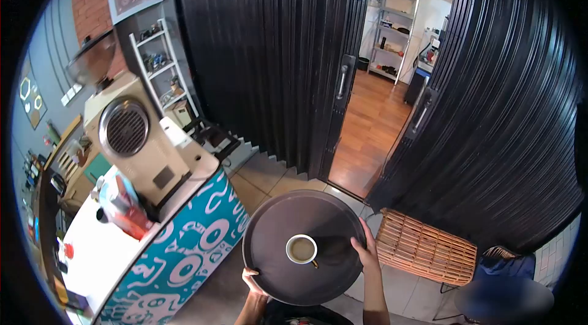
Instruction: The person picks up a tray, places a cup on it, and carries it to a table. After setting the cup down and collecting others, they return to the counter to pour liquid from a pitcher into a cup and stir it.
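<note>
A round dark brown serving tray (275, 227) is held out in front of my body. Near its middle stands a white cup (302, 262) filled with a light brown drink (302, 249), its handle pointing toward the lower right. My left hand (253, 282) grips the near left rim of the tray, its thumb on the edge and its other fingers mostly hidden beneath. On the right side, my right hand (367, 249) clasps the rim with the thumb over the top surface. Neither hand touches the cup.
Left is a counter with a teal patterned front (190, 251), bearing a beige coffee grinder (138, 135). Ahead, black folding shutters (263, 61) flank a gap onto wooden flooring (364, 123). A woven rattan bench (425, 248) and a dark round seat or tabletop (505, 297) stand right.
</note>
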`<state>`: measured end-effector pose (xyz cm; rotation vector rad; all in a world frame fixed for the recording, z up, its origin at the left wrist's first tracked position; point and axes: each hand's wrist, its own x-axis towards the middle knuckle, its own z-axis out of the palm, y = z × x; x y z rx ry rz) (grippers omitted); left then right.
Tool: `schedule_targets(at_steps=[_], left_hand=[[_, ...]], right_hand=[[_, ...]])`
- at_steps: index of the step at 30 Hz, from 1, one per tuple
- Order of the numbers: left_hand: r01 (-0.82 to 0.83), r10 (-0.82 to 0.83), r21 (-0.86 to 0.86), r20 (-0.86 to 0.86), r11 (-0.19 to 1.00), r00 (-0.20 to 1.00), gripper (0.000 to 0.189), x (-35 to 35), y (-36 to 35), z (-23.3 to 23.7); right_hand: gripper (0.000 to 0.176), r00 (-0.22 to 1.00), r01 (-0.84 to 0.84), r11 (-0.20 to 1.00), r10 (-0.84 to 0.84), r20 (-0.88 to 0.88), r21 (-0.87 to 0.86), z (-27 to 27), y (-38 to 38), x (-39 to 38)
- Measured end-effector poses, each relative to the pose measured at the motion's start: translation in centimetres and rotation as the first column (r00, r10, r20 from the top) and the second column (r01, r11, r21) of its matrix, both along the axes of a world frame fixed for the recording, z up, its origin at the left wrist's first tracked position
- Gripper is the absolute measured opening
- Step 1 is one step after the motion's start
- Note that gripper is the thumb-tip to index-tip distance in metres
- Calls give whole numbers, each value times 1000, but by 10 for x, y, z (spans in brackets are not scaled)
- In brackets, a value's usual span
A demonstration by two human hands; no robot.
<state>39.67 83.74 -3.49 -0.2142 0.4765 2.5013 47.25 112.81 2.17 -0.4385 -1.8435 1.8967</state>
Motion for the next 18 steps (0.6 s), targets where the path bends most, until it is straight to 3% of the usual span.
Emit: schedule_targets(at_steps=[3,5,7,9,11,13,15,17,18], left_hand=[[-4,5,20,-20,1000,1000,46,-55,30,-2],[27,-25,-71,28,997,999,41,-96,54,8],[34,-22,-242,53,970,998,54,-137,64,-12],[45,-36,-127,69,991,997,49,-174,83,-9],[119,-85,-339,115,933,990,36,-203,101,21],[71,-16,-450,125,890,992,35,-231,108,16],[35,39,-395,180,918,983,34,-264,113,-12],[-25,88,-407,136,913,987,39,-290,116,-10],[10,49,-319,178,948,983,40,-310,112,-31]], right_hand=[[63,998,63,998,-63,-29,4,-6,23,-39],[62,993,114,993,-115,-40,-23,-11,38,-63],[61,990,140,989,-140,-8,-37,-10,53,-86],[61,979,202,979,-202,16,-35,-8,67,-116],[61,978,211,974,-209,28,-86,-5,78,-144],[60,976,214,977,-214,-42,-20,-20,98,-176],[59,982,179,983,-180,-55,-29,-40,115,-211],[66,987,163,985,-162,-14,51,-42,129,-250],[69,990,138,990,-139,-27,-7,-29,127,-271]])
